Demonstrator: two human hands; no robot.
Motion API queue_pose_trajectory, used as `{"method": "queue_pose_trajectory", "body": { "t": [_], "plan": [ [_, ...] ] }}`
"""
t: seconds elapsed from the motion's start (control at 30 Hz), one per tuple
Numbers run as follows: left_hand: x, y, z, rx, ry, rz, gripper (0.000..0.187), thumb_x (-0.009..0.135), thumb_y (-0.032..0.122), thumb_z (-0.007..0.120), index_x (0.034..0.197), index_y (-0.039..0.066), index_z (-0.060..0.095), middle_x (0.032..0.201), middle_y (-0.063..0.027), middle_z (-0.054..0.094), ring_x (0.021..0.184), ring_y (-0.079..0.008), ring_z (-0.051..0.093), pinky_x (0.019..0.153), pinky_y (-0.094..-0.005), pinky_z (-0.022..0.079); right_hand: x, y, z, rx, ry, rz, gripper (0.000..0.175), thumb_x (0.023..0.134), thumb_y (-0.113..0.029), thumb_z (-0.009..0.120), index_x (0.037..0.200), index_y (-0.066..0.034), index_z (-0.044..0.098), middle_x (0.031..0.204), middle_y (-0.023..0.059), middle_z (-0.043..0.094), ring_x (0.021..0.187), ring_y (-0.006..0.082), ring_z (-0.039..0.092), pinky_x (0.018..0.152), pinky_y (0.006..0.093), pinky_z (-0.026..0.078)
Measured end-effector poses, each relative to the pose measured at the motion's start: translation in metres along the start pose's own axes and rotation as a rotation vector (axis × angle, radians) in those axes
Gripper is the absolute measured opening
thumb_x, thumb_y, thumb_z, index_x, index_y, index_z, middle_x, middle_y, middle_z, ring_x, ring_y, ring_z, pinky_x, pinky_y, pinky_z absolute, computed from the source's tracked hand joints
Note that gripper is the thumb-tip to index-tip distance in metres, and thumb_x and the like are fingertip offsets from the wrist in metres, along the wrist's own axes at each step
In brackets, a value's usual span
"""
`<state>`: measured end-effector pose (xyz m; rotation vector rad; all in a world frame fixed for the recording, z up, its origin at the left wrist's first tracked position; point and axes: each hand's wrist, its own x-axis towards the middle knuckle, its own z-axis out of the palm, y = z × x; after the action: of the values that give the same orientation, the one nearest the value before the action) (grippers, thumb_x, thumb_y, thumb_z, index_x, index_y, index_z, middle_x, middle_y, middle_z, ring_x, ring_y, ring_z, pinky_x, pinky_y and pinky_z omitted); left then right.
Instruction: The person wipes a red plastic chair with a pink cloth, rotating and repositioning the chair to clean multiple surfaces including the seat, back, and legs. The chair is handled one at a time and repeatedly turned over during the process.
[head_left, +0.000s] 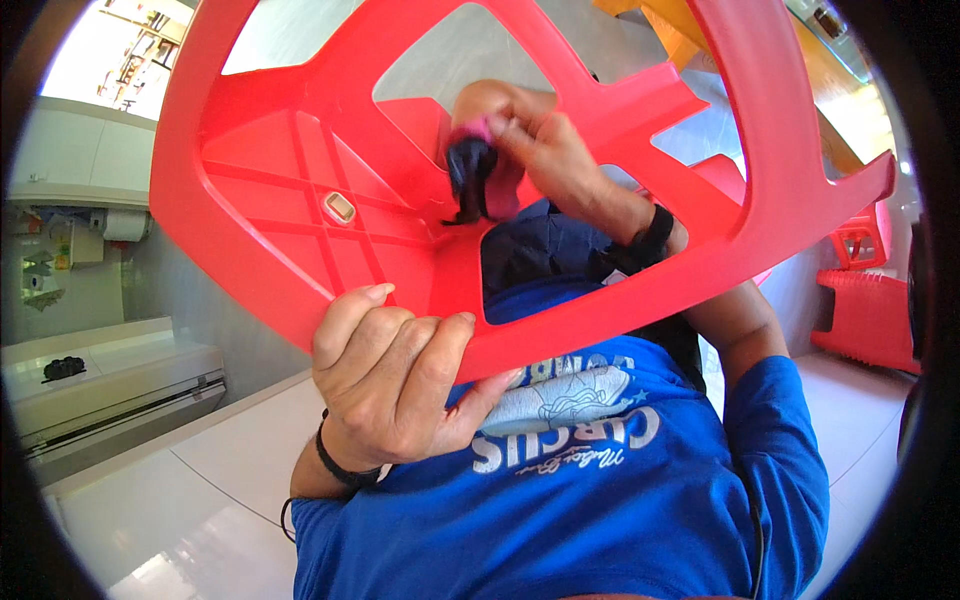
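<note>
A red plastic stool or small chair (607, 315) is tilted in front of my chest, its ribbed underside facing me and a small pale rectangular insert (340, 208) set in the ribs. My left hand (405, 375) grips its near rim, fingers over the edge and thumb below. Inside the frame, my right hand (544, 142) pinches a pink and black cloth (474, 169), blurred, whose dark part hangs down near the inner wall. Behind the cloth a patch of bare skin shows; which body part it is, I cannot tell.
More red plastic furniture (866, 315) stands at the right. Orange furniture with a glass top (817, 67) is at the upper right. On the left are a white ledge (112, 352) with a small black object (64, 367) and shelves holding a paper roll (126, 225).
</note>
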<state>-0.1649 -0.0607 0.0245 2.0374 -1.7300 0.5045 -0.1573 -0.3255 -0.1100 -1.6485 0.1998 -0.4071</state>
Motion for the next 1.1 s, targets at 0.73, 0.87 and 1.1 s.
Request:
{"method": "queue_pose_trajectory", "body": {
  "t": [0.73, 0.87, 1.1],
  "plan": [
    [0.015, -0.002, 0.007, -0.01, 0.048, -0.044, 0.048, 0.089, 0.044, 0.086, 0.101, -0.001, 0.072, 0.073, -0.0064, 0.061, 0.071, -0.0252, 0.06, 0.1, -0.049, 0.051, -0.021, 0.027, -0.031, -0.777, -0.44, -0.369, 0.018, 0.093, -0.008, 0.067, 0.11, -0.0016, 0.065, 0.1, 0.0208, 0.07, 0.1, 0.0447, 0.067, 0.085, 0.0515, 0.055],
    [0.021, -0.015, 0.004, -0.02, 0.051, -0.036, 0.055, 0.086, 0.044, 0.088, 0.108, -0.003, 0.07, 0.078, -0.009, 0.062, 0.073, -0.0286, 0.061, 0.1, -0.0536, 0.05, -0.071, 0.012, -0.067, -0.388, -0.223, -0.186, 0.016, 0.093, -0.004, 0.07, 0.108, -0.0016, 0.066, 0.097, 0.0185, 0.069, 0.097, 0.0434, 0.067, 0.086, 0.0561, 0.053],
    [0.019, -0.084, -0.022, -0.013, 0.08, -0.015, 0.066, 0.076, 0.048, 0.095, 0.109, -0.001, 0.064, 0.095, -0.0175, 0.064, 0.093, -0.0376, 0.064, 0.096, -0.0549, 0.051, -0.096, 0.018, -0.154, 0.419, 0.142, 0.27, 0.03, 0.117, -0.021, 0.051, 0.133, 0.0003, 0.066, 0.119, 0.0064, 0.074, 0.107, 0.0149, 0.07, 0.099, 0.0321, 0.057]
  ]
}}
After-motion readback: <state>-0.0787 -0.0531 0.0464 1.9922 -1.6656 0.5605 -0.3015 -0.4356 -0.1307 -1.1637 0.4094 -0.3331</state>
